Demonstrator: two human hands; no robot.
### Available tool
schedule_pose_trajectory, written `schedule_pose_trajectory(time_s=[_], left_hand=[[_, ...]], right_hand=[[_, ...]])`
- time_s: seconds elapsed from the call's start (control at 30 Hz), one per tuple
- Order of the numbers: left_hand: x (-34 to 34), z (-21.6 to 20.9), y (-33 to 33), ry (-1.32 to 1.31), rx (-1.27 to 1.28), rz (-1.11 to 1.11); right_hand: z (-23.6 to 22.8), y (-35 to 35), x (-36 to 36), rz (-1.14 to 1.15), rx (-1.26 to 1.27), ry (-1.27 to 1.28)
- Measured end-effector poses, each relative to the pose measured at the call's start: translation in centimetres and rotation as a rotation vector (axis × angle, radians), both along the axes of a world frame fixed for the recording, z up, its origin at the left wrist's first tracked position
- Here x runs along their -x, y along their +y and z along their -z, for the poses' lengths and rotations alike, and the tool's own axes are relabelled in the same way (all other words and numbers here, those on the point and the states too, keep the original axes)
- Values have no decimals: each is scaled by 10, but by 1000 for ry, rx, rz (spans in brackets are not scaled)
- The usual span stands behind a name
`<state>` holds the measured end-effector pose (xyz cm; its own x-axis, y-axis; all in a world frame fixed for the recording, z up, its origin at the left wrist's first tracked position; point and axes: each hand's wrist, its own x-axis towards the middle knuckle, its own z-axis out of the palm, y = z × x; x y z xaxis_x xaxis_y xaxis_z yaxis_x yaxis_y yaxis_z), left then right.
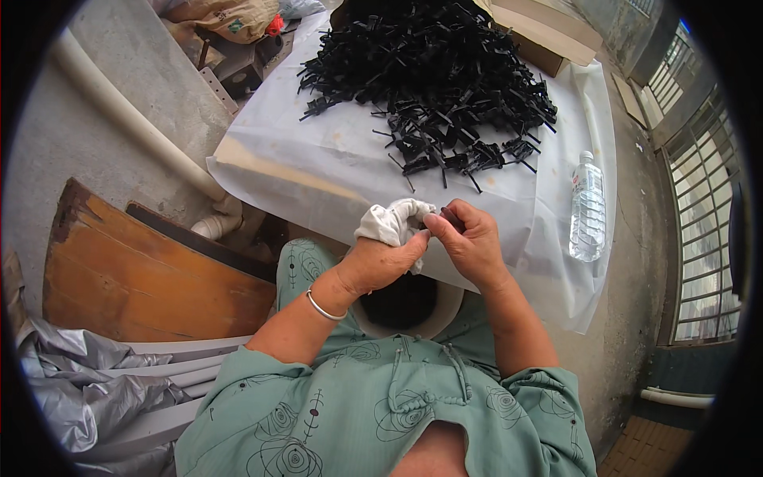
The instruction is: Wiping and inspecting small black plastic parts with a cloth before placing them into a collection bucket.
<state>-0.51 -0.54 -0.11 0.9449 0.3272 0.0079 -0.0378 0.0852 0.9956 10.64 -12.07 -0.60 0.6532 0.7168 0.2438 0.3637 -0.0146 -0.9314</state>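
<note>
**Small black part pinched over the lap, easy to lose**

A small dark plastic piece [447, 220] sits between the fingertips of both hands, held in the air just in front of the near edge of the bench and above a round white container with a dark inside [407, 306] that rests on the person's lap. The right hand [475, 242] is closed in a pinch on the piece. The left hand [380, 258] meets it at the fingertips and also grips a crumpled white cloth [392, 223] bunched over its knuckles, with a thin silver bangle [322, 306] on its wrist.

The piece is mostly hidden by the fingers, so its shape cannot be told. Being small and held only at the tips, it could slip, and a fall might miss the container and land on the green patterned clothing or the concrete floor [95, 143]. The cloth could also snag it or cover it.

Further out, a large heap of black plastic pieces [433, 75] lies on the white plastic sheet [318, 151] covering the bench. Loose ones straggle toward the near edge, and a drag of the sheet could send them off. A clear plastic water bottle [588, 208] lies on its side near the right edge, where it might roll away.
</note>
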Motion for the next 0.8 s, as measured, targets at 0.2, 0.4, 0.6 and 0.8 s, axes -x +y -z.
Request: schedule_pose_trajectory(time_s=[0.2, 0.4, 0.6, 0.8], left_hand=[[-4, 10, -4, -104, -501, -219], [-2, 6, -10, -159, -821, -250], [-3, 14, -7, -149, -681, -255], [-7, 12, 6, -116, -36, -147]], right_hand=[[8, -1, 7, -75, -40, -227], [33, 7, 22, 6, -68, 50], [26, 5, 21, -44, -121, 223], [13, -12, 0, -96, 62, -168]])
